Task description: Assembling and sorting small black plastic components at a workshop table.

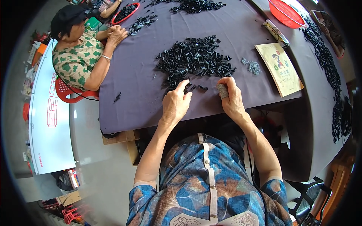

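Observation:
A heap of small black plastic parts (196,58) lies on the cloth-covered table in front of me. My left hand (175,101) is at the heap's near edge, its index finger and thumb apart beside a few loose black parts (194,87). I see nothing held in it. My right hand (232,98) is closed, with its fingers bent around a rough grey speckled lump (222,90). Whether the lump is gripped or wrapped on a finger is hard to make out. A small pile of clear plastic bits (251,66) lies beyond my right hand.
A yellow booklet (279,69) and a rolled paper (276,33) lie at the right. Red baskets (286,14) stand at the far edges. Another person (83,49) sits at the left, hands over the table. More black parts (326,64) line the right-hand table.

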The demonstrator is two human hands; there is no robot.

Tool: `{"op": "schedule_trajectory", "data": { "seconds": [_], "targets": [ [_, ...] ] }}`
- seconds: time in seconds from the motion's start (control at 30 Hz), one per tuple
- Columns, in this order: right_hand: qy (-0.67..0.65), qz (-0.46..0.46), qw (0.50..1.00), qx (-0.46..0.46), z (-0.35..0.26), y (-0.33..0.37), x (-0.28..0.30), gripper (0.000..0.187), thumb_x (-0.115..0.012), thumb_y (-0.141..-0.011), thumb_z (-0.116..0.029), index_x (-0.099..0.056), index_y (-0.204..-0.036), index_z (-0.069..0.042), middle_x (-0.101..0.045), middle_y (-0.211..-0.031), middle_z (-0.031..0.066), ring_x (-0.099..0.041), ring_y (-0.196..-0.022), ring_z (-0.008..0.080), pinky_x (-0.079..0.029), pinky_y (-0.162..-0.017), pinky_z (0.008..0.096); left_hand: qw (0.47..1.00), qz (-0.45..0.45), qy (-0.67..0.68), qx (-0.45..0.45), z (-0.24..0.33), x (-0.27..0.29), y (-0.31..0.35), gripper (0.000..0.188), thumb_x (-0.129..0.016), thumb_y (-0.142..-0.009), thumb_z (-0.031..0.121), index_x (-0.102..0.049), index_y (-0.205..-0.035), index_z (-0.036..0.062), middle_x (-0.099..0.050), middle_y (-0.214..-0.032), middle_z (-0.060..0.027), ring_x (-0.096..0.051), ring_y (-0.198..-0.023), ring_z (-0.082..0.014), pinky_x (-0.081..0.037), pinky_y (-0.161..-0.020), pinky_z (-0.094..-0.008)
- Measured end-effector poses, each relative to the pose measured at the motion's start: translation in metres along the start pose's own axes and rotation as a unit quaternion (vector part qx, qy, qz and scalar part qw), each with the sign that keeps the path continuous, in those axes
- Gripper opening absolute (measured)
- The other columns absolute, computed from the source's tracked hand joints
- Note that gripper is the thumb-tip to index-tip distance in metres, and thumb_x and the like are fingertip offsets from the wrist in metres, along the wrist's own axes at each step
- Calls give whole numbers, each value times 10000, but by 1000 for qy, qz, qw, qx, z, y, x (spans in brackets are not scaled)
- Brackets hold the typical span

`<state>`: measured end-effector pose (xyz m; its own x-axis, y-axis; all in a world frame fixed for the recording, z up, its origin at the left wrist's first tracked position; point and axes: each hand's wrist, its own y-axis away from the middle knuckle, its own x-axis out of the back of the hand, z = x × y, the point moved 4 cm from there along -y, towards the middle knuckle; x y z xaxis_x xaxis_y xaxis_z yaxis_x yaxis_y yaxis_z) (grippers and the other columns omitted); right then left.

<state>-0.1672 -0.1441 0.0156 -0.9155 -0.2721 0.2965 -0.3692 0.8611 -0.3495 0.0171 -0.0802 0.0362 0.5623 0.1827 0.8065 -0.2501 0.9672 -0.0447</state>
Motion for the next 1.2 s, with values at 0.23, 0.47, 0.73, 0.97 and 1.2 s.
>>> {"op": "schedule_trajectory", "data": {
  "seconds": [0.23,0.47,0.73,0.97,1.2],
  "targets": [
    [34,-12,999,35,-8,-1,0,350,-437,-679,155,-483,-986,-7,-549,-872,189,-555,-834,386,-461,-745,370,997,59,-27,-32,-10,3,-3,213,-590,-852,141,-556,-1056,88,-661,-756,-174,-647,-734,-368,-505,-642,-461],
    [40,-12,998,53,-10,-1,0,368,-428,-654,156,-481,-981,-5,-547,-877,187,-551,-841,393,-461,-752,368,997,68,-21,-34,-12,11,-20,179,-603,-850,149,-581,-1020,97,-654,-707,-147,-650,-689,-343,-500,-597,-437],
    [43,-17,997,55,-9,-3,1,401,-412,-620,158,-481,-981,0,-541,-880,187,-554,-858,392,-461,-766,365,994,85,-11,-65,-3,3,-19,167,-613,-834,133,-620,-994,85,-672,-799,-136,-655,-733,-317,-512,-632,-409],
    [40,-16,997,58,-8,-2,1,398,-427,-627,161,-489,-984,-4,-561,-882,181,-575,-855,378,-473,-765,362,990,72,-33,-115,-3,-1,-21,186,-611,-835,120,-663,-1010,89,-679,-941,-134,-663,-829,-301,-531,-711,-374],
    [9,-13,999,34,-7,0,-1,402,-466,-637,159,-523,-1002,-1,-599,-888,162,-611,-851,344,-488,-766,347,983,17,-104,-153,5,3,-23,161,-614,-839,123,-658,-988,82,-673,-873,-129,-650,-778,-316,-523,-675,-398]
  ]
}}
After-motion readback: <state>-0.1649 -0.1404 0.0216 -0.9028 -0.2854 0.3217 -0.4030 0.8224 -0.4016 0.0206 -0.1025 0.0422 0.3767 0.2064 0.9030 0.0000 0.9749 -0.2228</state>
